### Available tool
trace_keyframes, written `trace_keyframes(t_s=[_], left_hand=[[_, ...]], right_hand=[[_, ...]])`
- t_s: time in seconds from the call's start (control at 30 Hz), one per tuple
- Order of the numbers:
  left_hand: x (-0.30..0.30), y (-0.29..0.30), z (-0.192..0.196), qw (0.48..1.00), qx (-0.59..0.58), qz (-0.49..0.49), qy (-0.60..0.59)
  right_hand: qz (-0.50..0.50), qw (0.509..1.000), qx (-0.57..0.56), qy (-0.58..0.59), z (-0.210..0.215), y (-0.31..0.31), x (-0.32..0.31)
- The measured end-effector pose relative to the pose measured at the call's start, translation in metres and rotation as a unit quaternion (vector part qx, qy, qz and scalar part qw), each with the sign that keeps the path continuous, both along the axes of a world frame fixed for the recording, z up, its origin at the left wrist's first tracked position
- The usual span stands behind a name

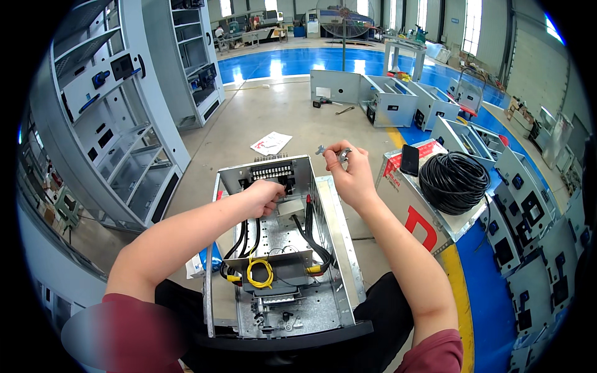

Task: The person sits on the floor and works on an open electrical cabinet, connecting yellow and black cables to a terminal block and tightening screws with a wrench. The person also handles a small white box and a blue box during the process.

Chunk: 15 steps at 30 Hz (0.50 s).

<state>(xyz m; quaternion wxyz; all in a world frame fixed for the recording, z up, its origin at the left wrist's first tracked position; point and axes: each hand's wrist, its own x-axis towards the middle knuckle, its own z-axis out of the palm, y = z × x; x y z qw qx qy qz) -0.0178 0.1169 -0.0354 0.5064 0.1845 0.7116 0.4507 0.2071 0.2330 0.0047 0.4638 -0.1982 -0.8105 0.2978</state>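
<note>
A small metal fastener [321, 150] is pinched in the fingertips of the right hand [352, 176], held just above the far right corner of the open metal enclosure [341, 248] — its long axis runs roughly left to right, pointing toward the terminal block [272, 170] at the far wall. The left hand [264, 196] is closed down inside the enclosure just below that block, so it is the nearer hand; what it grips cannot be told. The enclosure rests across the lap, near a black cable coil [454, 181] on a box at right — grey cabinets [398, 102] are spread over a concrete and blue workshop floor.
</note>
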Motion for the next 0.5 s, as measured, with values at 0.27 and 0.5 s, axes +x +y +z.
trace_keyframes(t_s=[0.27,0.5], left_hand=[[0.0072,0.0057,0.0011,0.999,0.012,-0.011,-0.029],[0.0048,0.0075,-0.0049,0.999,0.023,-0.008,-0.031]], right_hand=[[0.008,1.0,0.002,-0.01,-0.0044,0.0057,0.0007],[0.01,1.0,0.021,-0.012,-0.0059,0.0041,-0.0023]])
